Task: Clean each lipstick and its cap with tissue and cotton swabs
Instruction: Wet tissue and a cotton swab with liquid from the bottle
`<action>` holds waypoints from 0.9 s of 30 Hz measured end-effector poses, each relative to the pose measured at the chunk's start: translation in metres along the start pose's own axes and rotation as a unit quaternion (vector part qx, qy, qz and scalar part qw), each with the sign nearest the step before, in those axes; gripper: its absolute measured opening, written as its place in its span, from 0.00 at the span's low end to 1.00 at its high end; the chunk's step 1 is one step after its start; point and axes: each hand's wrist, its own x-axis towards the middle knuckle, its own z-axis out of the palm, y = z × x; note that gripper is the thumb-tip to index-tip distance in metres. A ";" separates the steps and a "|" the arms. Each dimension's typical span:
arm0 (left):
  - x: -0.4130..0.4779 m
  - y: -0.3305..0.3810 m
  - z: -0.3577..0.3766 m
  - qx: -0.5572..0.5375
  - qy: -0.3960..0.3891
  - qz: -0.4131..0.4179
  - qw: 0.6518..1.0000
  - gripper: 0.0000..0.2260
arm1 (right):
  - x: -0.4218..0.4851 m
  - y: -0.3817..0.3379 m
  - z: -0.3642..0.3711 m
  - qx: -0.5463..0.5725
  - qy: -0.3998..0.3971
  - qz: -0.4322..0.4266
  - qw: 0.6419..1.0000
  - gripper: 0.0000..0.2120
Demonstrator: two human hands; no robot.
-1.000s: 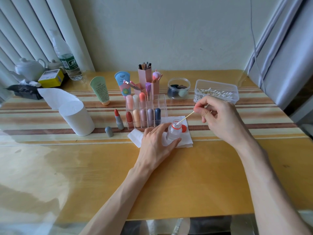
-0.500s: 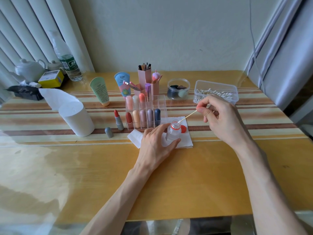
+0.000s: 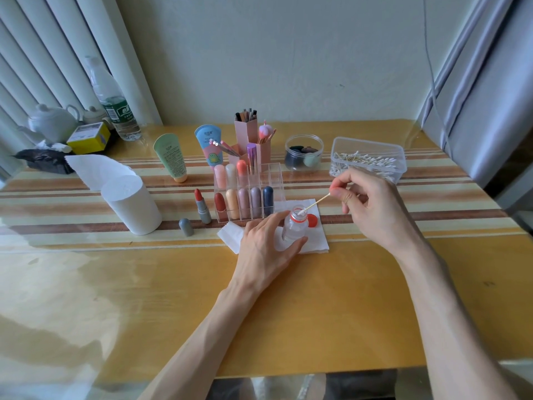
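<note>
- At the far left corner of the counter (image 3: 259, 327), a teapot (image 3: 52, 122) and a dark crumpled thing (image 3: 43, 160) sit by the blinds. What the dark thing is cannot be made out.
- A tissue roll (image 3: 131, 207) stands near the left edge, with a loose sheet trailing behind it.
- Right of the roll, a grey lipstick cap (image 3: 186, 227) stands apart from the uncapped red lipstick (image 3: 202, 210), which is just beside the clear organiser (image 3: 274, 174) of capped lipsticks.
- The left hand (image 3: 265, 252) curls round a small clear bottle (image 3: 294, 226) on a folded tissue (image 3: 318, 238), hiding the bottle's left side and much of the tissue.
- A red bottle cap (image 3: 312, 220) lies partly behind the bottle.
- The right hand (image 3: 375, 209) pinches a cotton swab (image 3: 315, 202). The swab's tip is at the bottle's open mouth; how deep it goes cannot be told.
- The swab box (image 3: 369, 160), near the far right corner, is partly covered by that hand's fingers.
- A wide stretch of counter runs from the things to the near edge, crossed only by the forearms.
</note>
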 end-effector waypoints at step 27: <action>0.003 0.038 0.023 -0.021 -0.050 0.014 0.998 0.27 | -0.024 0.064 0.016 0.388 0.197 0.205 0.877 0.03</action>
